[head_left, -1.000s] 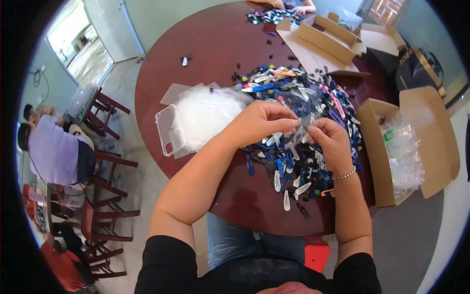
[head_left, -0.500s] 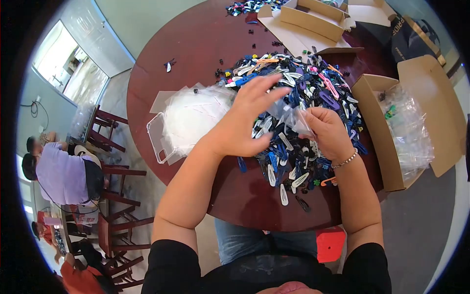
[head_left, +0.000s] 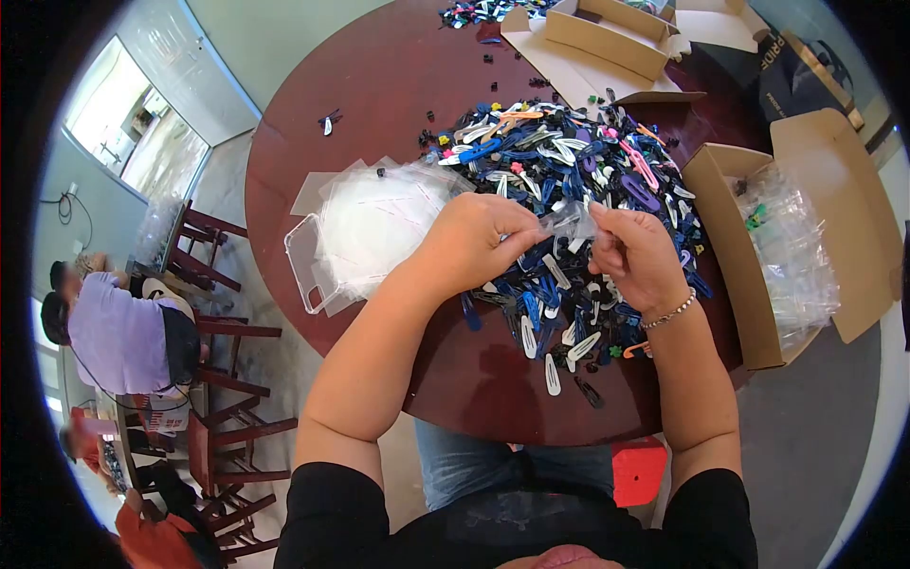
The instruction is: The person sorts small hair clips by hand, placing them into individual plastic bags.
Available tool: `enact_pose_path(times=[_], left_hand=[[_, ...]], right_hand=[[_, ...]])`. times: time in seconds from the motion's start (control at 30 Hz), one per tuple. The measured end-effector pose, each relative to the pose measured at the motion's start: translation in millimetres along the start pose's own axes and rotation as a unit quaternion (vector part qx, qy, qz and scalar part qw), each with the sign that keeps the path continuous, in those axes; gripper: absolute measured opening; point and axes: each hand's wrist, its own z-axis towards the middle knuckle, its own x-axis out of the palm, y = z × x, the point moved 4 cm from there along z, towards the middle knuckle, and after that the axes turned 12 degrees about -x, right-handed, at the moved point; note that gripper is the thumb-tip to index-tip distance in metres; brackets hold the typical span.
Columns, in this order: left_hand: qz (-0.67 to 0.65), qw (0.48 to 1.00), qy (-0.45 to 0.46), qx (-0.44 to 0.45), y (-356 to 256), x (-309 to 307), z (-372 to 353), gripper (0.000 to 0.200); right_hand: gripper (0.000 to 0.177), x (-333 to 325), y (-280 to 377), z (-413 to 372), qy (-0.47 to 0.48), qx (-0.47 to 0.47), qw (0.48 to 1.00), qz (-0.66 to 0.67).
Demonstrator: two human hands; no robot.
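Note:
A small clear plastic bag (head_left: 571, 222) is stretched between my two hands, over a big heap of hair clips (head_left: 559, 270) in blue, white, black and other colours. My left hand (head_left: 483, 237) pinches the bag's left end between thumb and fingers. On the other side, my right hand (head_left: 633, 248) grips the right end, with a bead bracelet at its wrist. Left of the heap, a stack of flat clear bags (head_left: 374, 228) lies fanned out. Beside it rests a clear phone case (head_left: 301, 270).
An open cardboard box (head_left: 730, 275) on the right holds filled clear bags (head_left: 796, 266). More boxes (head_left: 607, 43) stand at the back of the round table (head_left: 332, 123). Small black clips lie scattered there. People (head_left: 128, 332) sit among wooden stools (head_left: 227, 379) at left.
My left hand has come down and closed from spread fingers to a pinch on the bag's left end. My right hand still grips the bag, its fingers slightly shifted.

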Motion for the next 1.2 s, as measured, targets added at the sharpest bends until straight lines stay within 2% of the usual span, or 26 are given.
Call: enact_pose_path(times=[0.1,0.17,0.2,0.27,0.4,0.47,0.5,0.57,0.6,0.63,0.7,0.77,0.83,0.87,0.9,0.93,0.97,1.0,1.03,1.07,1.1,1.13,1.17,1.2], left_hand=[[-0.023,0.999,-0.004,-0.026,1.1,0.9,-0.7,0.009],[-0.064,0.985,0.026,-0.156,4.2,-1.9,-0.7,0.010],[-0.063,0.985,0.027,-0.156,1.1,-3.9,0.0,0.010],[-0.093,0.962,0.049,-0.254,4.5,-4.4,-0.7,0.014],[-0.081,0.972,0.081,-0.207,2.1,2.3,-0.2,0.027],[-0.091,0.995,0.017,-0.046,-3.6,5.0,-0.3,0.054],[-0.092,0.995,0.017,-0.047,-5.1,4.4,-0.5,0.054],[-0.135,0.980,0.125,-0.079,-9.7,7.5,-1.5,0.063],[-0.151,0.968,0.180,-0.087,-11.1,8.0,-3.0,0.057],[-0.151,0.968,0.179,-0.089,-10.5,9.4,-3.3,0.057],[-0.373,0.875,0.278,-0.133,-9.7,23.9,-4.9,0.046],[-0.375,0.876,0.265,-0.146,-2.6,28.7,-6.2,0.038],[-0.416,0.853,0.265,-0.168,-2.9,25.8,-4.1,0.035],[-0.417,0.854,0.264,-0.169,-4.2,23.0,-3.9,0.035],[-0.395,0.853,0.259,-0.221,-1.7,21.1,-4.6,0.033],[-0.372,0.850,0.253,-0.273,2.0,20.5,-6.1,0.032],[-0.373,0.850,0.252,-0.274,2.6,21.1,-6.8,0.032],[-0.370,0.852,0.253,-0.271,2.9,22.8,-7.4,0.031],[-0.367,0.854,0.254,-0.267,2.9,23.9,-7.4,0.031],[-0.367,0.854,0.255,-0.267,2.5,23.5,-7.1,0.031],[-0.313,0.878,0.267,-0.244,0.9,22.7,-6.5,0.030],[-0.257,0.899,0.279,-0.220,-0.5,22.9,-6.2,0.029],[-0.257,0.898,0.280,-0.220,3.2,27.4,-7.5,0.029],[-0.249,0.927,0.239,-0.148,1.8,28.5,-6.2,0.028]], right_hand=[[0.041,3.5,2.8,-2.4,-0.002,0.015,1.000,0.023],[0.042,4.8,3.5,-3.2,0.000,0.013,1.000,0.020],[0.042,5.2,3.0,-3.5,-0.001,0.013,1.000,0.021],[0.042,6.2,1.8,-3.9,0.006,0.017,1.000,0.020],[0.042,6.2,1.2,-5.2,0.002,0.019,1.000,-0.006],[0.042,9.3,1.2,-7.2,0.015,0.019,0.997,-0.078],[0.042,10.2,0.7,-8.5,0.015,0.021,0.997,-0.077],[0.040,17.0,-1.9,-11.6,0.058,0.041,0.997,-0.037],[0.043,20.2,-1.6,-12.9,0.064,0.039,0.997,-0.033],[0.043,20.8,-3.0,-12.4,0.066,0.041,0.996,-0.033],[0.047,21.0,-5.7,-11.2,0.063,0.046,0.997,0.006],[0.048,21.2,-3.0,-10.7,0.051,0.053,0.997,0.014],[0.046,15.1,0.2,-8.4,0.002,-0.007,0.995,0.099],[0.041,11.4,2.1,-7.6,0.031,-0.045,0.990,0.132],[0.041,13.7,3.0,-8.4,0.033,-0.044,0.990,0.132],[0.035,14.3,10.0,-10.6,0.015,-0.116,0.992,0.049],[0.030,14.5,16.1,-13.9,-0.002,-0.187,0.982,-0.033],[0.010,16.6,21.3,-17.9,0.036,-0.240,0.963,-0.114],[0.010,19.7,20.9,-20.1,0.036,-0.240,0.963,-0.114],[0.013,29.0,27.4,-25.0,0.051,-0.326,0.919,-0.217],[0.020,38.3,33.6,-30.2,0.064,-0.404,0.856,-0.316],[0.030,42.6,34.4,-32.0,0.087,-0.417,0.825,-0.372],[0.030,42.6,30.7,-31.6,0.086,-0.416,0.825,-0.372],[0.029,44.1,25.7,-32.0,0.090,-0.439,0.791,-0.415]])
